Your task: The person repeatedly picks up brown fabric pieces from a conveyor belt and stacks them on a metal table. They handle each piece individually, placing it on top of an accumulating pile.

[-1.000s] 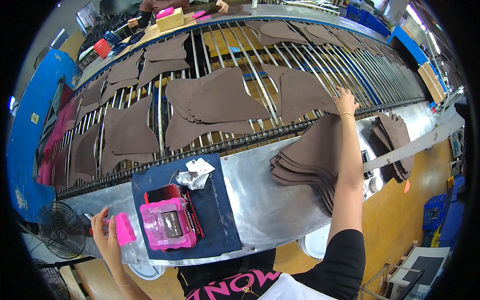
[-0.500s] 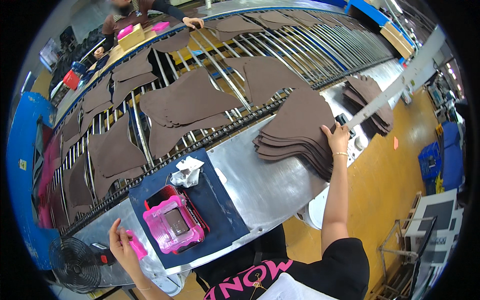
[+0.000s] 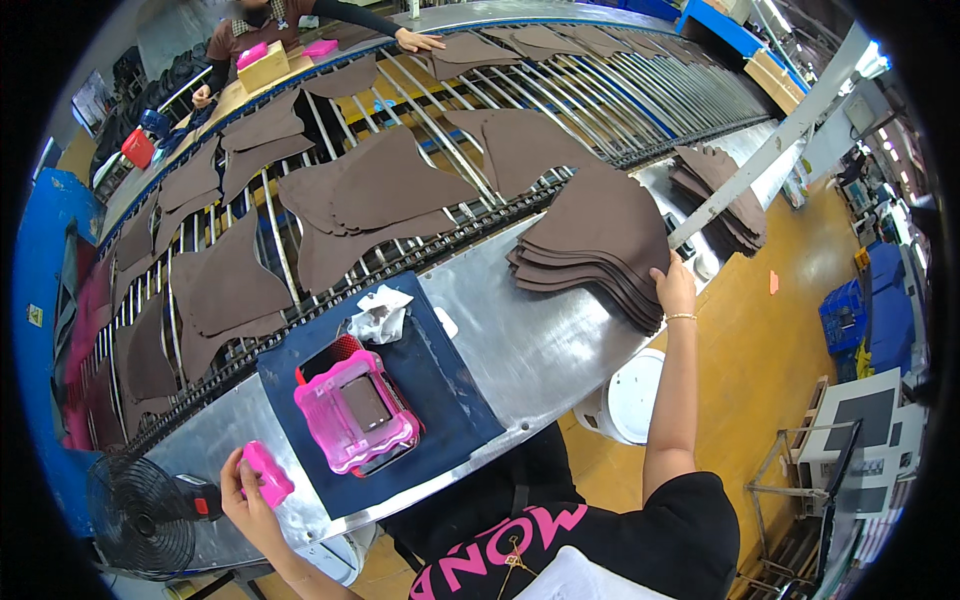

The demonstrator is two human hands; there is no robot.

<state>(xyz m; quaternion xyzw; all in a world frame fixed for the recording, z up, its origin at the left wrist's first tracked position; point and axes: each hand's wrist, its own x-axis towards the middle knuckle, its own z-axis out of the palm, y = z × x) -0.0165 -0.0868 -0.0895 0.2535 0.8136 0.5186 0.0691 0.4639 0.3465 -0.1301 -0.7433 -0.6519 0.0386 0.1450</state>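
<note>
At the right end of the metal table, my right hand point(image 3: 676, 286) is at the near edge of a fanned stack of brown cut pieces point(image 3: 598, 215), its thumb against the edge and its fingers closed there. My left hand point(image 3: 246, 497) is low at the left, fingers curled round the left side of a small bright pink block point(image 3: 267, 474). Between my hands lies a dark blue mat point(image 3: 450, 400), bearing a pink wavy-edged container point(image 3: 335, 440) with a brown rectangle in its opening. A crumpled white cloth point(image 3: 380, 315) sits behind the container.
A roller conveyor point(image 3: 440, 150) carrying brown pieces runs behind the table. A grey metal post point(image 3: 770, 150) slants beside a second brown stack point(image 3: 725, 200). A black fan point(image 3: 140, 515) stands far left; a white bucket point(image 3: 640, 395) is below. Across the conveyor, a co-worker's hand point(image 3: 418, 41) touches a piece.
My left hand has come onto the pink block, fingers curling round its side. My right hand has slid slightly along the stack's edge. The view has shifted a little.
</note>
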